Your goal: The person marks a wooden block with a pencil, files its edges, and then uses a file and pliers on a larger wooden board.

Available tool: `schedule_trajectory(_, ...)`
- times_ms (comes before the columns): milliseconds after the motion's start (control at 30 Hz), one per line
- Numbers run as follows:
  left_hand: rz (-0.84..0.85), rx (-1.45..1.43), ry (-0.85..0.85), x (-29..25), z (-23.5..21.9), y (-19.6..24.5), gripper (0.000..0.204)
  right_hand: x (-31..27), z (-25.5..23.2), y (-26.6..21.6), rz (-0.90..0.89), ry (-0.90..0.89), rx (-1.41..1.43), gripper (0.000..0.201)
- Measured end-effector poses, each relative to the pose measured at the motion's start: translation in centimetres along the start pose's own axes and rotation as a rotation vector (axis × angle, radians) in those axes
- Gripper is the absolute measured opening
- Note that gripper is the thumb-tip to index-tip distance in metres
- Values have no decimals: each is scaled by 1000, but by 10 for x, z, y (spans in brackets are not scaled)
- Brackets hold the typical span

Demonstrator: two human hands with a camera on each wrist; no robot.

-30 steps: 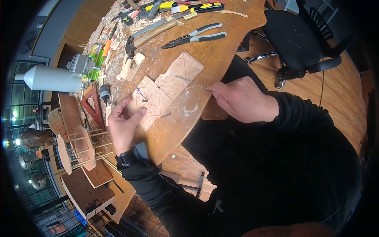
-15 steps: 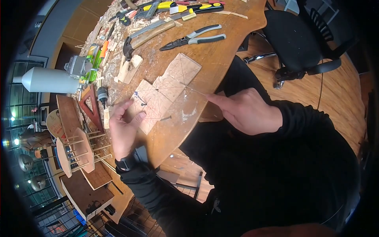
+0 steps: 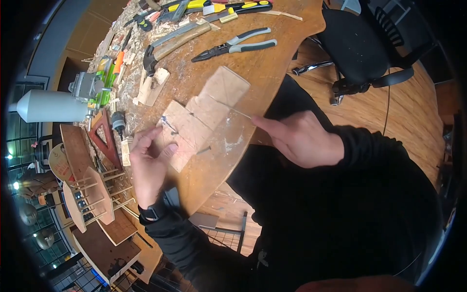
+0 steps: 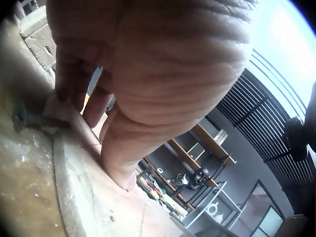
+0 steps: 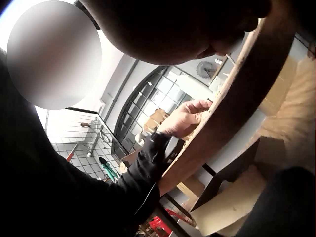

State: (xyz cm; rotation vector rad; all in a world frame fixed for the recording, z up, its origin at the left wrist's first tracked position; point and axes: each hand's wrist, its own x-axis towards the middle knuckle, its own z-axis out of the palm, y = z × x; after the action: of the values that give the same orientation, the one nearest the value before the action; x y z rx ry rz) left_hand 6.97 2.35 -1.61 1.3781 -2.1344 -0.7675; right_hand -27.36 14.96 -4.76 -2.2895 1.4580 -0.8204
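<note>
A flat, pale wooden board (image 3: 214, 119) with pencil lines and a step cut into one side lies on the table near its front edge. My left hand (image 3: 148, 163) grips its near-left end, thumb on top and fingers at the edge; in the left wrist view the thumb (image 4: 121, 168) presses on the wood. A thin, straight metal tool (image 3: 238, 111) reaches over the board from my right hand (image 3: 306, 138), which pinches it with the index finger stretched along it. Its handle end is hidden. Dark nails (image 3: 174, 132) stick out of the board, and another nail (image 4: 37, 121) shows at its side.
Beyond the board lie grey-handled pliers (image 3: 236, 45), a claw hammer (image 3: 180, 43) and many shavings. A red-brown triangle (image 3: 103, 138), a drill-like tool (image 3: 118, 122) and a wooden rack (image 3: 92, 197) stand left. A black office chair (image 3: 352, 46) is at right.
The thin metal tool has drawn back toward my right hand, then slid forward again over the board. My right index finger has straightened along it. The left hand keeps its hold on the board.
</note>
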Motion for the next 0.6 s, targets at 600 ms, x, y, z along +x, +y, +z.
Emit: schedule_trajectory(600,52,107,21,0,-3,5,53,2,1,-25,23,79,11,49)
